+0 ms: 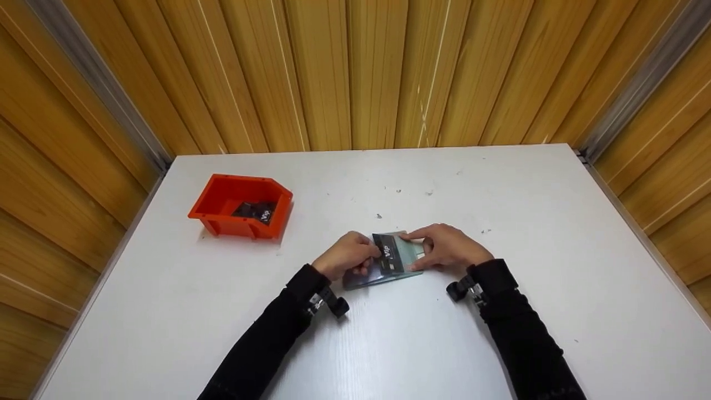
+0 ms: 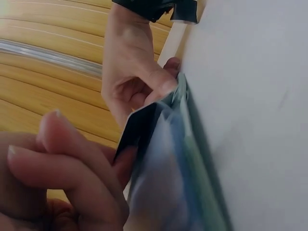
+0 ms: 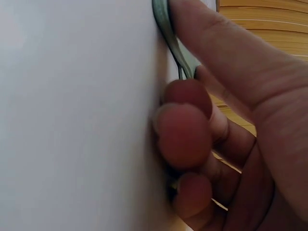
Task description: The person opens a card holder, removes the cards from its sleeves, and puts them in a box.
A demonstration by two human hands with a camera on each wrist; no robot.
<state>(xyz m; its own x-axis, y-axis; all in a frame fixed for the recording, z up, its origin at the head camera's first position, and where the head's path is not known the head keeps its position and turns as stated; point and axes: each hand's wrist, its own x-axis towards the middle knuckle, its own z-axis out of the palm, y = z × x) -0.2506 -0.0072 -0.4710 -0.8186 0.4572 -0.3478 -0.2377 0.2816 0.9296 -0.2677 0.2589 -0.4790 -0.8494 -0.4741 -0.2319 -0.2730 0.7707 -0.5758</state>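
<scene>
A pale green card holder [image 1: 409, 254] with clear plastic sleeves lies on the white table in front of me. A black card marked "Vip" [image 1: 391, 256] lies across its middle in the head view. My left hand [image 1: 348, 255] pinches the card's left edge. In the left wrist view the card [image 2: 136, 126] stands tilted at the clear sleeve, its far end close to the right hand. My right hand [image 1: 452, 247] grips the holder's right end, thumb on the near side and index finger on the far side. The other fingers curl beside the holder's edge [image 3: 165, 21] in the right wrist view.
An orange-red open bin [image 1: 244, 229] stands at the back left with black "Vip" cards [image 1: 257, 211] inside. The white table [image 1: 527, 205] has small scuff marks. Wood-patterned walls [image 1: 377, 72] enclose its back and sides.
</scene>
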